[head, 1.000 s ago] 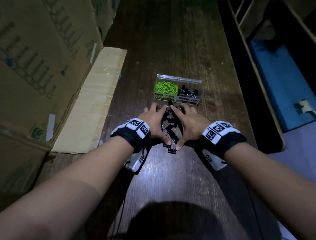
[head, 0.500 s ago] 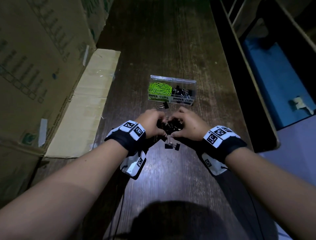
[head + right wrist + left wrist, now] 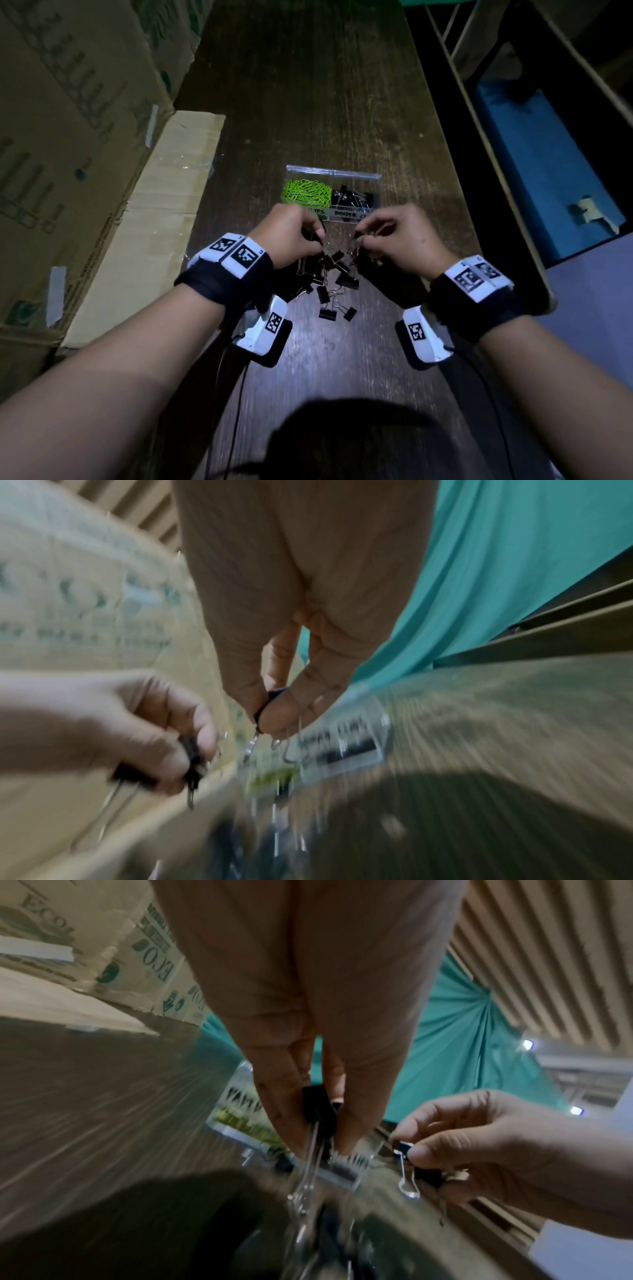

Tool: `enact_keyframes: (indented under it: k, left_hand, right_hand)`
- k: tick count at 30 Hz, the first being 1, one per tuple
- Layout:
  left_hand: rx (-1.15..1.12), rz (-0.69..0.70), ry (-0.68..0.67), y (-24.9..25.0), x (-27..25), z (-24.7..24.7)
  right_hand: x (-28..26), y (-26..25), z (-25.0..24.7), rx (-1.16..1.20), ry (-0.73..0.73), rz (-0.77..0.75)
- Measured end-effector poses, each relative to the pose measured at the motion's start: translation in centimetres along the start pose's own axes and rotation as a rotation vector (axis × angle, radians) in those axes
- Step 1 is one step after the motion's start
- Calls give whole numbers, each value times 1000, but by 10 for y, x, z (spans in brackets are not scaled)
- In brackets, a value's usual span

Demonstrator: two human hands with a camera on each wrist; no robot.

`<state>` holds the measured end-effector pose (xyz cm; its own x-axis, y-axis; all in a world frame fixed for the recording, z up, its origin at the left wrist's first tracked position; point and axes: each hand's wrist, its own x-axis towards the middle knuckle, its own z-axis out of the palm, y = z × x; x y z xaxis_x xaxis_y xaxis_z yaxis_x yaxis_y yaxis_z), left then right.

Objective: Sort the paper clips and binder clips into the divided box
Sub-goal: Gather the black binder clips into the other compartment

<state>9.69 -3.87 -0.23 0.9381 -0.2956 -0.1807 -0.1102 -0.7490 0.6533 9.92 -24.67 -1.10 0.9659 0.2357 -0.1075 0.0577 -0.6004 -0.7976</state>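
Two hands (image 3: pixel 291 236) (each pinching) binder clips (image 3: pixel 334 281).

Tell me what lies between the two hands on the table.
Head view: a loose pile of black binder clips lies on the table between the left hand and right hand.

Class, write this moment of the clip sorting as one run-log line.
left hand: pinches binder clips | right hand: pinches binder clips | loose pile on table | divided box: partly filled
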Motion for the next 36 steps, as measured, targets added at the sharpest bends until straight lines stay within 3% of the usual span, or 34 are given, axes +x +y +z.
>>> enact_keyframes:
  k: [2,7,11,13,17,20,22,25,28,32,36]
  left_hand:
    - [-40,14,38,10,9,-11]
    - [-142,41,248,36,41,-23]
    - [-128,16,442,49,75,-13]
    - [-73,5,456,52,88,-3]
    - [92,69,260,51,98,15]
    - [211,139,134,45,87,13]
    - [252,192,148,39,68,7]
    - [298,219,168,17,35,1]
    - [372,156,30,-13,14,6]
    - [437,59,-199,-34,4,22]
    - [455,68,-265,-33,-15,27]
  right_hand:
    - [13,-10,-15,59,65,-11]
    - [64,-29,-31,-42,295,-121]
    - [77,-24,-19,-190,205,-47]
    - [71,-18,-20,-182,237,-30]
    - [42,-6,-24,-141,235,-29]
    - [19,3,-13,-178,-6,-6]
    - [11,6,-3,-216,-201,5]
    - [8,4,13,-396,-352,-23]
    - [9,-6,26,-594,-490,-17]
    - [1,-13,35,-709,-556,-47]
    - [-21,-6,37,-759,-571,-76]
